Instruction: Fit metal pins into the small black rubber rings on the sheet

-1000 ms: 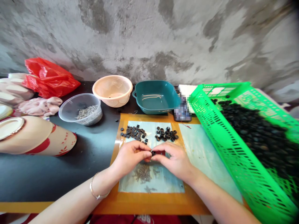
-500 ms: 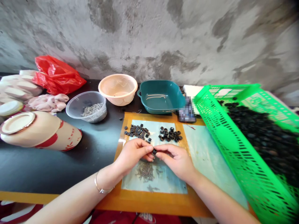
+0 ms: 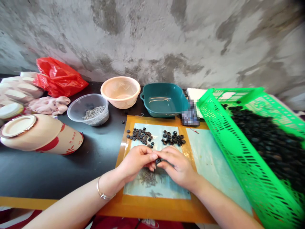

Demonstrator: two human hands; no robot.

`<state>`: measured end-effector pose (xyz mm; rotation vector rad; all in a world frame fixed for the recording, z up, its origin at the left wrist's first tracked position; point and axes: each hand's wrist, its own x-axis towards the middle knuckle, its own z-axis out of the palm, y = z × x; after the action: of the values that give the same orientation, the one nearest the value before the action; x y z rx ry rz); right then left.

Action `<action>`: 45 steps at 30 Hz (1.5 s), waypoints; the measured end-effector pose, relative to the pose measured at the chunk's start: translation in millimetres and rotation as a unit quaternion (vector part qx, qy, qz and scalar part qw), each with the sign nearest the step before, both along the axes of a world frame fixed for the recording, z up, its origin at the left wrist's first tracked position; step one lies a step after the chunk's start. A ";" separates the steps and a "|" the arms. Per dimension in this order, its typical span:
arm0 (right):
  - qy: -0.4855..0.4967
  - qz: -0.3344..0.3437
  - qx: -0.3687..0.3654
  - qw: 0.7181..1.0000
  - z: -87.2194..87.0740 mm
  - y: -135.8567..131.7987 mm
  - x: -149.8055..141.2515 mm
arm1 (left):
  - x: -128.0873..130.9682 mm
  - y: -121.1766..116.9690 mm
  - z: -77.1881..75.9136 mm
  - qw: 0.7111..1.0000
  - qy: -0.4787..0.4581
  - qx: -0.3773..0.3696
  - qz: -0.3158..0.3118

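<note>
As I watch through the head camera, both hands sit close together over the work: the left hand (image 3: pixel 135 160) and right hand (image 3: pixel 177 167) are narrowed to a pinch, their fingertips meeting around a small black ring (image 3: pixel 157 161), which they partly hide. To the right, a green plastic crate (image 3: pixel 228 140) holds a deep heap of black rings (image 3: pixel 264 143). Farther back I can see a clear plastic tub (image 3: pixel 76 109) of silvery pins (image 3: pixel 94 112), a peach bowl (image 3: pixel 120 92) and a teal dish (image 3: pixel 164 101). Under the hands, a clear sheet (image 3: pixel 162 187) on an orange-edged mat (image 3: pixel 152 206) carries two clusters of black rings (image 3: pixel 140 135) and thin brownish pins (image 3: pixel 147 177). Ceramic bowls (image 3: pixel 40 135) lie on their sides on the black tabletop (image 3: pixel 59 168), near a red plastic bag (image 3: pixel 59 78), with a stained concrete wall (image 3: pixel 152 38) behind.
</note>
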<state>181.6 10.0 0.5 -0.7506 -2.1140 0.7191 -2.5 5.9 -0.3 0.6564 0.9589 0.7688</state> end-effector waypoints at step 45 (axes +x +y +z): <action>-0.009 -0.045 -0.004 0.999 -3.0 -9.5 -3.6 | -1.8 -10.0 3.3 0.880 0.322 0.347 -0.041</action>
<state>178.0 0.4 -2.5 -0.8541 -2.0807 0.6754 -4.3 -4.1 3.1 1.6477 1.2423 0.8341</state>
